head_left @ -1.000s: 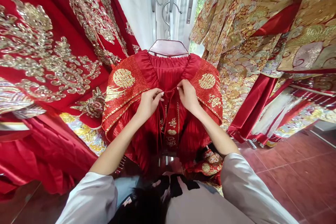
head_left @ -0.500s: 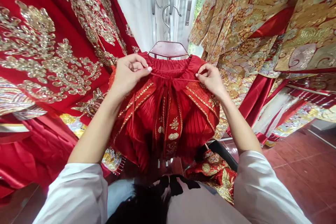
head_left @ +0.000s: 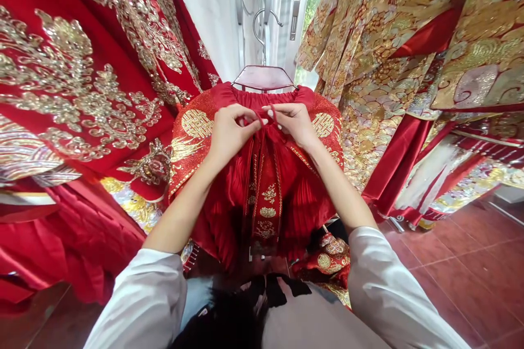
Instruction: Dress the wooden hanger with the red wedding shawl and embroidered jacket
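Observation:
A red pleated garment [head_left: 262,185] with gold embroidery hangs on a hanger [head_left: 264,73] in front of me. Both my hands meet at its gathered neckline. My left hand [head_left: 231,131] pinches a thin red tie cord [head_left: 262,115] between thumb and fingers. Close against it, my right hand [head_left: 292,120] pinches the other end of the same cord, fingers curled. Gold round emblems show on both shoulder panels beside my hands.
Red robes with heavy gold embroidery [head_left: 82,92] hang close on the left. Gold and red brocade robes [head_left: 409,54] hang on the right. A window with a handle [head_left: 297,5] lies behind the hanger. Red floor tiles [head_left: 458,262] show at lower right.
Half a second ago my hands were spread apart, stretching the cord taut across the neckline. They have come back together at the centre, looping the cord between the fingers.

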A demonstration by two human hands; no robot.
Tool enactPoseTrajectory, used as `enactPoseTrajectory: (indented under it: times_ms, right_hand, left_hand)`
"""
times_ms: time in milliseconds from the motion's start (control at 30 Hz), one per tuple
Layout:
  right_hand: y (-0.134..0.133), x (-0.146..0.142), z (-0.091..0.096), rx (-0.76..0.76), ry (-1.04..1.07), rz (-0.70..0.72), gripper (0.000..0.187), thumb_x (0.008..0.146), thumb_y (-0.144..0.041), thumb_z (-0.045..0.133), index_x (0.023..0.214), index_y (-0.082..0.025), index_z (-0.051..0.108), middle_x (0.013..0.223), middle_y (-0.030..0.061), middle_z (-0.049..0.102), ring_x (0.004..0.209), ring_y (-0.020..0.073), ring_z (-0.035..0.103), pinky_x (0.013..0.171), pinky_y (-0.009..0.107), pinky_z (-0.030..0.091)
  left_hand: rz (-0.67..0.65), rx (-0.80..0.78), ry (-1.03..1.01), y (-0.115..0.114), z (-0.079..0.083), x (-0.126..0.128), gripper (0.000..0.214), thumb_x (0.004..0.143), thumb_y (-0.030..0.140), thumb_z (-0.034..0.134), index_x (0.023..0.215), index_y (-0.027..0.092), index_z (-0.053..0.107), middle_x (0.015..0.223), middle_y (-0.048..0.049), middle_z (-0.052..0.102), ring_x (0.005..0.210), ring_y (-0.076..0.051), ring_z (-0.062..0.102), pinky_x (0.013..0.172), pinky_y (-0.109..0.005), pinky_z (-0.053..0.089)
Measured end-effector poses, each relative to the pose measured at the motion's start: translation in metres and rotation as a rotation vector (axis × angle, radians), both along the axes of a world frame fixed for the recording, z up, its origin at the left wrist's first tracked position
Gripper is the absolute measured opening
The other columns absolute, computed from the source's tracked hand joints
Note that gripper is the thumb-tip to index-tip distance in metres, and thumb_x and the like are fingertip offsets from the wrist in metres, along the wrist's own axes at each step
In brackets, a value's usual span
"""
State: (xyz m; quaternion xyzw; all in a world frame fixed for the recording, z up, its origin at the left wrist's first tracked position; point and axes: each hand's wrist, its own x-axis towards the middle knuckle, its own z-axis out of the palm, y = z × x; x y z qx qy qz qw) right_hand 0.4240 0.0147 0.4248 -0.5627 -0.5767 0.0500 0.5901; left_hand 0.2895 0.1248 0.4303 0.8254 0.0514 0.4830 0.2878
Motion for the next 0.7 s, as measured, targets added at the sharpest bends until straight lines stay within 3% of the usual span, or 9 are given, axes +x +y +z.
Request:
enactPoseTrajectory:
  times_ms: [67,133,267,500,600,700]
  right_hand:
    - [0.006,-0.004,-0.003,0.019,-0.255,-0.115,0.029,0.089,-0.037,0.05,0.102,-0.02,0.071,0.075,0.0017,0.063,0.069,0.011,0.057,0.061,0.022,0.044]
    - [0.007,-0.006,-0.005,-0.025,-0.534,-0.235,0.03,0.092,-0.028,0.045,0.11,-0.023,0.068,0.086,0.0029,0.065,0.081,0.0137,0.06,0.072,0.025,0.045]
    - [0.001,-0.004,-0.009,-0.135,-0.871,-0.411,0.034,0.094,-0.02,0.039,0.12,-0.024,0.061,0.09,0.0039,0.064,0.08,0.0144,0.059,0.071,0.025,0.043]
    - [0.006,-0.005,-0.011,-0.058,-0.914,-0.422,0.025,0.093,-0.019,0.037,0.096,-0.019,0.062,0.092,0.0059,0.061,0.087,0.0161,0.055,0.074,0.028,0.043]
    - [0.002,-0.007,-0.013,-0.072,-0.872,-0.506,0.016,0.088,-0.018,0.043,0.084,-0.017,0.058,0.084,0.0054,0.058,0.081,0.0163,0.052,0.07,0.029,0.041]
    - [-0.013,-0.003,-0.014,-0.081,-0.788,-0.634,0.008,0.08,-0.015,0.047,0.074,-0.017,0.052,0.078,0.0049,0.054,0.075,0.0162,0.049,0.066,0.029,0.039]
  left_hand:
    - [-0.05,-0.034,0.039,-0.003,-0.004,0.003,0.01,0.07,0.023,0.068,0.065,0.016,0.062,0.062,0.0016,0.054,0.055,-0.01,0.042,0.054,-0.025,0.032]
    - [-0.079,-0.068,0.043,-0.003,-0.008,0.005,0.012,0.07,0.02,0.066,0.061,0.015,0.059,0.06,0.0024,0.051,0.055,-0.009,0.04,0.055,-0.024,0.031]
    - [-0.124,-0.065,0.048,0.002,-0.014,0.008,0.012,0.071,0.013,0.059,0.06,0.015,0.054,0.061,0.0024,0.049,0.058,-0.009,0.04,0.058,-0.023,0.032]
    - [-0.045,0.102,0.036,0.004,-0.018,0.009,0.005,0.071,0.012,0.057,0.069,0.016,0.056,0.081,-0.0021,0.054,0.077,-0.014,0.051,0.072,-0.027,0.042]
    - [0.014,0.144,0.03,0.005,-0.018,0.007,0.004,0.071,0.014,0.06,0.07,0.016,0.056,0.091,-0.0043,0.052,0.085,-0.016,0.052,0.08,-0.03,0.044]
    - [0.111,0.192,0.063,0.01,-0.017,-0.001,0.01,0.07,0.012,0.059,0.066,0.016,0.052,0.085,-0.0041,0.05,0.085,-0.018,0.052,0.081,-0.032,0.044]
